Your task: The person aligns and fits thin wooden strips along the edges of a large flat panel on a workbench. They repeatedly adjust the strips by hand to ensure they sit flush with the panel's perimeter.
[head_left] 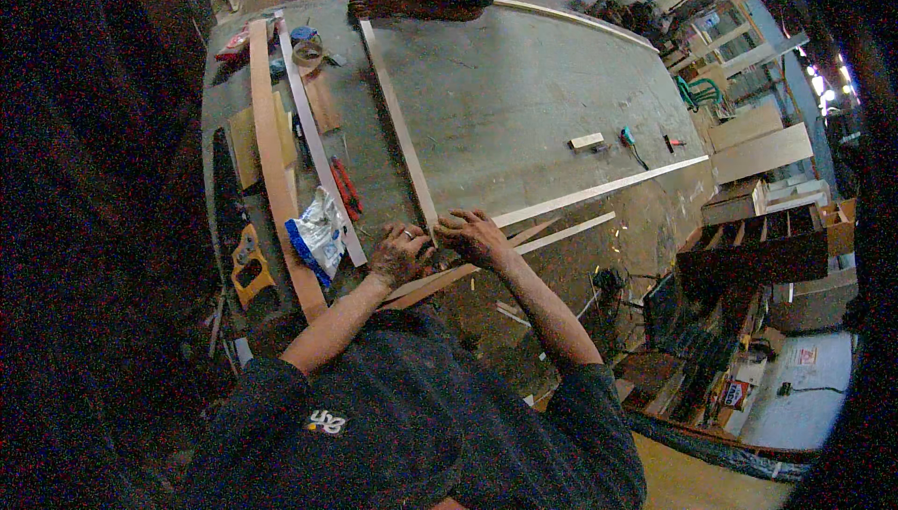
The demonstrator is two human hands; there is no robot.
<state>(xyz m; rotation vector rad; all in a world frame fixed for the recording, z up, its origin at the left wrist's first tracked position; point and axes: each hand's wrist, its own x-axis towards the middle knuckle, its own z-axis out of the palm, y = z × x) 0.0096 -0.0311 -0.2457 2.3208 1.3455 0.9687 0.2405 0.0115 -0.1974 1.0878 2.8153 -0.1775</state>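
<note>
My two hands meet at the near corner of a frame of pale wooden strips on a large grey-green table. My left hand (402,253), with a ring on one finger, is closed just left of the corner; what its fingers hold is hidden, and a small dark shape shows beneath them. My right hand (475,237) has its fingers bent over the corner, gripping a wooden strip (599,194) that runs off to the right. Another strip (398,122) leads away from the corner to the far side. Loose wood pieces (440,283) lie just below my hands.
Left are long boards (269,155), a yellow-handled handsaw (251,267), a white-and-blue plastic bag (321,237), a red tool (345,189) and a tape roll (308,52). A wood block (586,141) lies inside the frame. Another person's arm (421,7) rests at the far edge.
</note>
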